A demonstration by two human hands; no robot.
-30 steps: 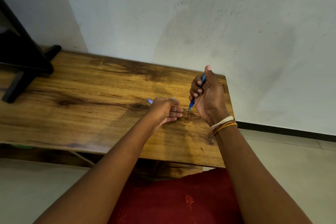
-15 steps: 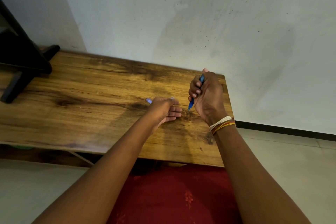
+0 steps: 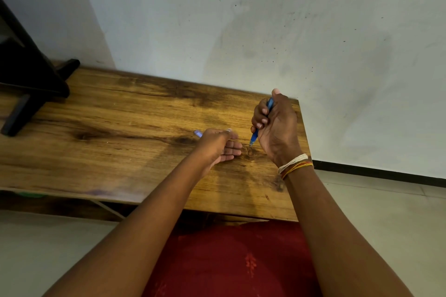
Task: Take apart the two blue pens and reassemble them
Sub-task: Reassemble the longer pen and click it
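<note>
My right hand [image 3: 277, 128] is closed in a fist around a blue pen [image 3: 254, 136], held nearly upright. The pen's tip touches the wooden table [image 3: 120, 140] and my thumb rests at its top end. Just left of it, my left hand [image 3: 217, 144] lies on the table with its fingers curled around the second pen. Only a pale blue end [image 3: 198, 133] shows past the knuckles, and a small tip shows by the forefinger. The two hands are a few centimetres apart.
A black stand [image 3: 29, 84] sits on the table's far left. The table's right edge runs just beyond my right hand, with a white wall behind it. A red cloth [image 3: 229, 260] covers my lap below the near edge.
My right thumb dipped onto the pen's top and has risen again. The left hand has stayed in place.
</note>
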